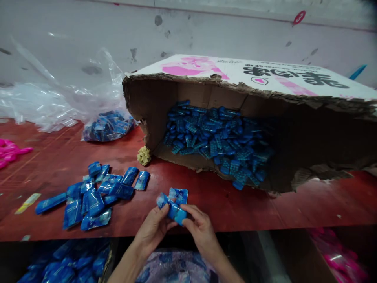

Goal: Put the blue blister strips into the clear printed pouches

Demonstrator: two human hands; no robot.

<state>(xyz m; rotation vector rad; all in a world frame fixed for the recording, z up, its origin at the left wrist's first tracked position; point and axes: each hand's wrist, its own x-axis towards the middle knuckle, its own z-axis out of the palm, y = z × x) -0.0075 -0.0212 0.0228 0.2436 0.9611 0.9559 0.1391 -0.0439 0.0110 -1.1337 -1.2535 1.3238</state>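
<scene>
Between both hands, over the table's front edge, is a small glossy blue packet (176, 212). My left hand (154, 226) grips its left end with the thumb on top. My right hand (200, 224) pinches its right end between thumb and fingers; a lighter blue part shows there, too blurred to name. Just behind the hands lies a flat blue wrapper (180, 195) on the red table (235, 212). Left of my left hand is a loose pile of blue packets (96, 200).
A torn cardboard box (156, 129) lies on its side, holding many small blue plastic pieces (212, 131). Behind the pile stands a clear bag of blue packets (110, 125). A yellow crumpled lump (144, 156) sits by the box. Pink items (11, 151) lie at far left; blue packets (70, 263) fill a container below.
</scene>
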